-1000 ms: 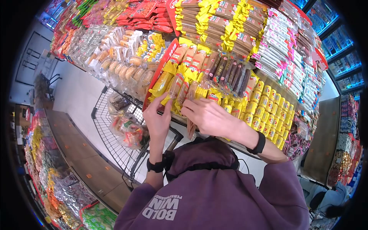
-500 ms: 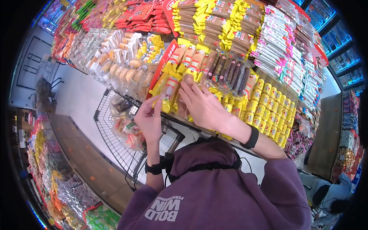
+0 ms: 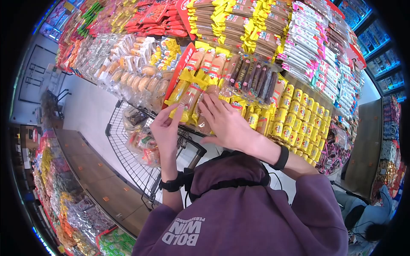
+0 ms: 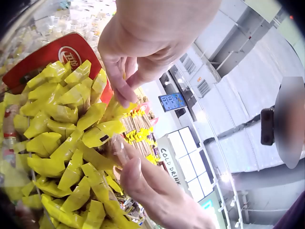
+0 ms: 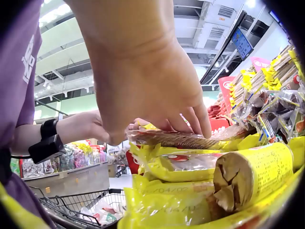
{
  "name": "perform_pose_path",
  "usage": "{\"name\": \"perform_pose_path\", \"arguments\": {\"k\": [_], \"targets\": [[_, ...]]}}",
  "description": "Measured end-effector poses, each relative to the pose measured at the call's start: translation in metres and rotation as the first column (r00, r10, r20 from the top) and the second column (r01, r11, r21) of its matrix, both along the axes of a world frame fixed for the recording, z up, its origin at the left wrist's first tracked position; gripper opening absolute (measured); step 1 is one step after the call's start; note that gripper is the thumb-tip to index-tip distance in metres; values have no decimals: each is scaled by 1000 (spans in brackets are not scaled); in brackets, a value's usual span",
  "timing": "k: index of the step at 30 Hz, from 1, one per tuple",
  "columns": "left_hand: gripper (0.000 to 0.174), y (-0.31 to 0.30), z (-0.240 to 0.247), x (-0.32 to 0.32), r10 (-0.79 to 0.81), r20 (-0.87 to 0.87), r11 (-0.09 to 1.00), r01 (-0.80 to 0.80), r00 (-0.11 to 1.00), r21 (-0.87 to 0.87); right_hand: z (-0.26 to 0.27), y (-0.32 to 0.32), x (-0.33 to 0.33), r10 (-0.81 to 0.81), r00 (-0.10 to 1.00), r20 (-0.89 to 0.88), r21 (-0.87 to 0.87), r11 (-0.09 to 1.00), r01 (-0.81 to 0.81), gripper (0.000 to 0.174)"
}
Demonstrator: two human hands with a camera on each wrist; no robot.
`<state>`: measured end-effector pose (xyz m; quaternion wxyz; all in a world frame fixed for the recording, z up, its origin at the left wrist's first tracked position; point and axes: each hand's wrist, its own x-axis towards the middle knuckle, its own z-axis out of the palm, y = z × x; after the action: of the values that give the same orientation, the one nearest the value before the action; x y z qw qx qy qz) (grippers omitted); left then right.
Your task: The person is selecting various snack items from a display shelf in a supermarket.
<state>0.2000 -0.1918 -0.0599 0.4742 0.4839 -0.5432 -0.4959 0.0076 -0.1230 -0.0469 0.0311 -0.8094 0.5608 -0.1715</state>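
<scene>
My left hand [image 3: 165,130] is at the shelf's front edge, and in the left wrist view its thumb and fingers pinch the yellow end of a packet [image 4: 114,110]. To its right, my right hand [image 3: 228,123] lies palm down with fingers stretched over a clear-wrapped brown sausage packet [image 3: 204,123]. In the right wrist view the fingers of my right hand [image 5: 147,90] rest on that packet [image 5: 176,139], above yellow-ended packets [image 5: 190,164]. A red-and-yellow sausage packet [image 3: 189,99] lies between the hands.
Small yellow cans [image 3: 292,121] stand in rows on the right. Dark sausages [image 3: 254,79] lie behind my right hand, wrapped round cakes [image 3: 139,83] to the left. A red divider [image 3: 179,72] borders the yellow packets. Below left stands a wire cart [image 3: 128,145] holding bagged goods.
The right hand has gone from gripping a packet hanging over the front edge to lying flatter on a packet, thumb stretched out. The left hand has shifted slightly left and down.
</scene>
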Motion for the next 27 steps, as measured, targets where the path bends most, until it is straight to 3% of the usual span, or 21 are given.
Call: {"name": "perform_pose_path", "arguments": {"k": [2, 8, 14, 17, 20, 23, 25, 27], "targets": [[25, -2, -9, 8, 49, -113, 999, -47, 992, 21, -3, 7, 0, -7, 999, 41, -10, 1000, 7, 93], [27, -2, -5, 2, 29, -71, 998, -24, 997, 66, -13, 10, 0, -10, 999, 51, -3, 1000, 10, 82], [34, -1, -4, -11, -67, 120, 996, 74, 990, -52, -7, -1, -5, 38, 990, -136, -137, 989, -57, 48], [26, 0, 6, -11, 15, 430, 998, 11, 903, -59, -3, -4, -6, 96, 985, -141, -194, 973, -123, 38], [17, -3, -2, -12, 278, 562, 827, 103, 779, -552, 2, -8, -7, 152, 971, -187, -225, 955, -193, 37], [19, 3, 1, -13, 400, 446, 717, 30, 801, -697, 20, -9, -9, 164, 972, -166, -256, 945, -203, 41], [23, 16, 11, -12, 144, 359, 949, -25, 922, -315, 28, -9, -12, 152, 980, -130, -322, 928, -187, 42], [28, 21, 27, -15, -36, 139, 999, 33, 990, 24, 33, -7, -10, 161, 978, -134, -406, 891, -202, 38]]}}
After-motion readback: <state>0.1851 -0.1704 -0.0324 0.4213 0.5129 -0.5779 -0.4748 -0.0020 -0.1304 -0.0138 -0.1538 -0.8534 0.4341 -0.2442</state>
